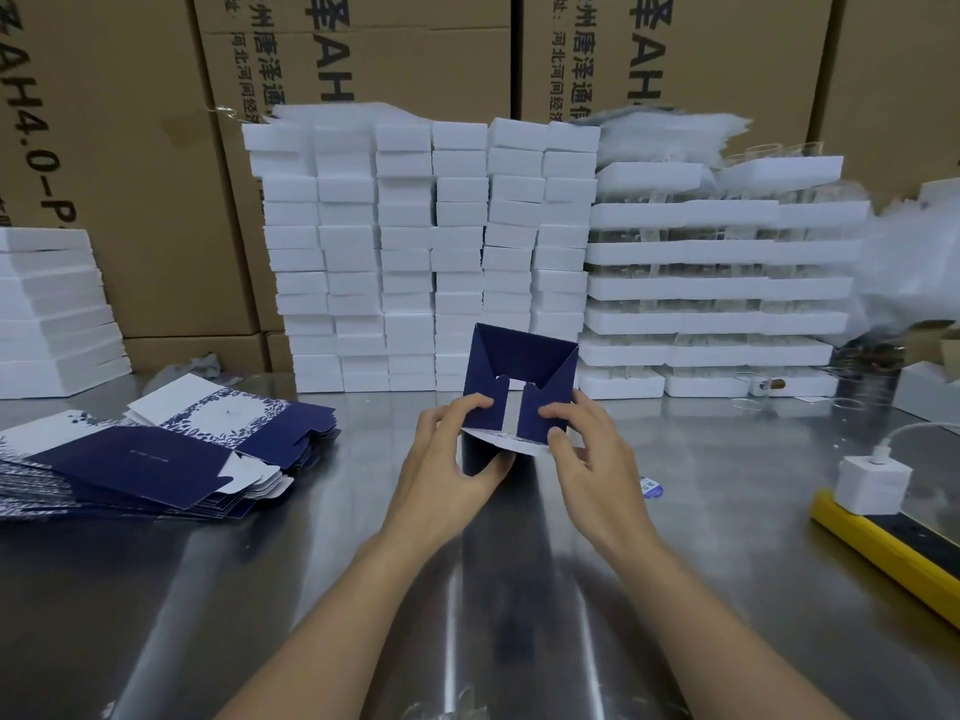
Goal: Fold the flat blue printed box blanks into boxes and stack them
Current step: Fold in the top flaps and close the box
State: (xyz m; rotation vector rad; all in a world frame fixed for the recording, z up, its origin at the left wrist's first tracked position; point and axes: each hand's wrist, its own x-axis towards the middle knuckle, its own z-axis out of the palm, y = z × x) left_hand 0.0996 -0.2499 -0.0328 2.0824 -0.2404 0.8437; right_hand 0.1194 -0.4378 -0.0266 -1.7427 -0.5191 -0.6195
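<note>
The half-folded dark blue card box (519, 379), in front of the white foam-block stack (405, 252) over the steel worktop (727, 511), looks light, thin and easily creased. The left grip (452, 459) and right grip (587, 452) each pinch one bottom flap; best held near the creases.

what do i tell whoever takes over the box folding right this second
Left hand: grips the half-folded blue box, thumb on its left end flap.
Right hand: grips the same box, thumb on the right end flap.
Flat blanks: a pile on the steel table, to the left.
Done: one blank opened up; no finished blue box in view.
Left: close this box's flaps, fold the pile, stack the boxes.
</note>
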